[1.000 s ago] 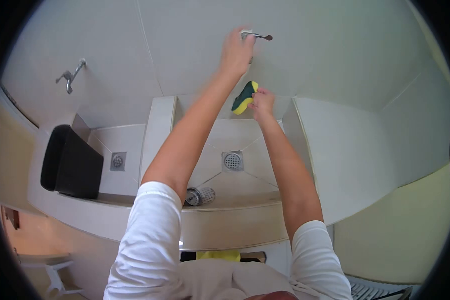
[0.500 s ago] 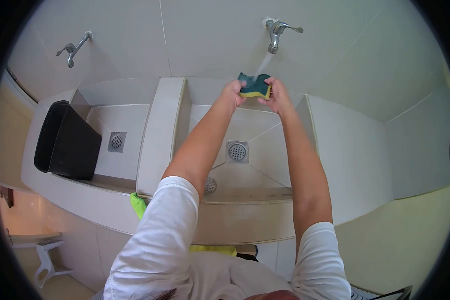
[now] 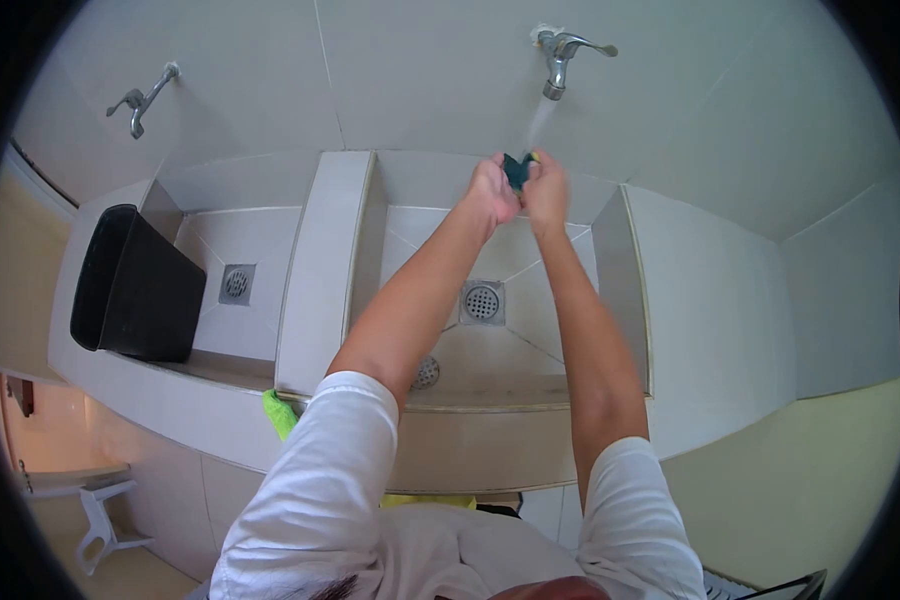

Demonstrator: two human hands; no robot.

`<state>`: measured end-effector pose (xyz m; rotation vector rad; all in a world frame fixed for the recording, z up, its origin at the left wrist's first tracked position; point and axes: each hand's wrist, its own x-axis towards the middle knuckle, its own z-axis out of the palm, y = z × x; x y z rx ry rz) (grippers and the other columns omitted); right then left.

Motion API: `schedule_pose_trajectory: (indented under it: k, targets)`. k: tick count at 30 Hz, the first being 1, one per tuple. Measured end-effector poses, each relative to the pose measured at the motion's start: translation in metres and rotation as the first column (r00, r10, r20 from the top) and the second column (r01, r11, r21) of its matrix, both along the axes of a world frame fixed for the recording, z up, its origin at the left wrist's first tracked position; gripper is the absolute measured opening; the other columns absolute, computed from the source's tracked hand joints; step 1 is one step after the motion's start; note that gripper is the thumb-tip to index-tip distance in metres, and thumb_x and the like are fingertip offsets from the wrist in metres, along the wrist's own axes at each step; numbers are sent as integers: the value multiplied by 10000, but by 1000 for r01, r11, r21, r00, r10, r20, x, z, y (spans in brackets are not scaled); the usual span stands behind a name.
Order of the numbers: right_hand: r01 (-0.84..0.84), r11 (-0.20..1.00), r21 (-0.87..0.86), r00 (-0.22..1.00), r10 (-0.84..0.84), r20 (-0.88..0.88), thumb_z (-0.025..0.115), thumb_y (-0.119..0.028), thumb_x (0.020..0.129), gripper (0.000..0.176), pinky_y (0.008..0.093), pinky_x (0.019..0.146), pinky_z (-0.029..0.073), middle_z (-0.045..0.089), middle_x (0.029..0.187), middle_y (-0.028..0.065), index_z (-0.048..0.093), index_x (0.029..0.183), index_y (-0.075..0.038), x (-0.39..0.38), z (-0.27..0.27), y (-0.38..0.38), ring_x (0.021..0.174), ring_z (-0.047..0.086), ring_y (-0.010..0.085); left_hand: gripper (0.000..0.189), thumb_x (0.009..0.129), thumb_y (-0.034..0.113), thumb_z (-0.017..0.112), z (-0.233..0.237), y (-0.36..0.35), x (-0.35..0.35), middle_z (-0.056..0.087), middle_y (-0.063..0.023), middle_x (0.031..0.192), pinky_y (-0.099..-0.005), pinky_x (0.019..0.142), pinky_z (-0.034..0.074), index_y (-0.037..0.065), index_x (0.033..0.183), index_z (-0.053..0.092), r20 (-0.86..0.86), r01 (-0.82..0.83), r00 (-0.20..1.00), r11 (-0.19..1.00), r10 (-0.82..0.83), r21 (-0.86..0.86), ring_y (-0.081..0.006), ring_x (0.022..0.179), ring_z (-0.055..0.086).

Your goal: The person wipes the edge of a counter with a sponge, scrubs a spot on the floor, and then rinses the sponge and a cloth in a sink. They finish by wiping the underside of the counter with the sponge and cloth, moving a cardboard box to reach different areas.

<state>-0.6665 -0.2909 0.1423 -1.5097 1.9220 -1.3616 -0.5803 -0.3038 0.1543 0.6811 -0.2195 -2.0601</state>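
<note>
A green and yellow sponge is bunched up between my two hands, just below the running tap. My left hand grips its left side, fingers curled around it. On the right side, my right hand is closed on the sponge, slightly blurred. Water streams from the spout down onto the sponge and hands. Much of the sponge is hidden by my fingers. Beneath my hands lies the tiled basin with a round metal drain.
A second tap is on the wall at left. Below it, a black bin leans in the left basin beside another drain. A tiled divider separates the basins. A bright green cloth hangs at the front edge.
The sponge was spread flat between both hands; now it is squeezed and folded. My hands have come closer together, and the view has shifted slightly.
</note>
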Motion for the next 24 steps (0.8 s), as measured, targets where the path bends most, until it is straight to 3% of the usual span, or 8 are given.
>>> schedule_pose_trajectory:
  k: [2,5,7,11,13,17,20,24]
  targets:
    - [-256,934,-248,939,179,-295,494,-88,804,273,412,769,445,570,993,187,604,1053,-109,27,9,20,890,559,362,412,910,442,282,-9,-9,4,565,-43,858,-370,758,425,103,870,513,-20,-71,997,997,70,-24,-197,862,530]
    - [-121,979,-167,946,63,-317,504,-83,787,258,404,784,440,581,971,186,589,1031,-81,10,-1,3,903,557,364,518,902,503,251,-31,-19,6,549,-72,1021,-436,890,321,73,1075,480,-200,-69,977,996,79,57,-214,1008,474]
    - [-84,977,-194,975,41,-218,483,-80,817,235,399,779,437,590,911,186,575,1032,-54,-21,-15,-18,851,564,358,576,898,524,206,-4,7,15,528,-88,1088,-366,789,327,57,1142,439,-111,127,982,970,-153,-209,-232,1015,464]
    - [-207,973,106,883,139,449,467,-172,880,181,340,507,436,577,764,86,555,968,-40,-33,-13,-6,627,547,216,484,914,472,240,8,9,37,546,-85,1073,-357,759,312,91,1112,462,-154,100,980,983,-124,-155,-240,969,479]
    - [-272,946,178,422,-49,905,499,-234,867,201,293,419,374,541,711,45,537,937,-50,-30,-5,-2,551,501,160,431,922,431,260,-9,-2,35,556,-92,1058,-377,770,328,92,1084,469,-45,93,994,990,-99,-110,-247,962,493]
    - [-428,878,216,430,-12,903,517,-244,847,210,291,415,368,538,702,47,520,908,-44,-26,17,-7,534,492,163,289,933,315,315,-32,-15,33,584,-112,995,-448,783,391,92,1004,484,7,69,998,998,-69,0,-276,914,547]
    - [-221,974,55,951,203,234,457,-342,852,286,335,453,399,593,742,105,541,915,-76,-5,8,-16,609,559,224,314,938,315,290,-57,-32,19,583,-116,988,-474,784,424,83,983,497,129,-13,992,996,1,86,-287,898,567]
    - [-164,984,75,820,178,-543,452,-346,831,304,476,610,438,580,741,238,550,898,-67,33,25,35,738,563,410,339,913,324,297,-80,-35,20,575,-146,996,-477,804,436,61,955,506,-77,129,987,979,-142,-159,-304,909,568]
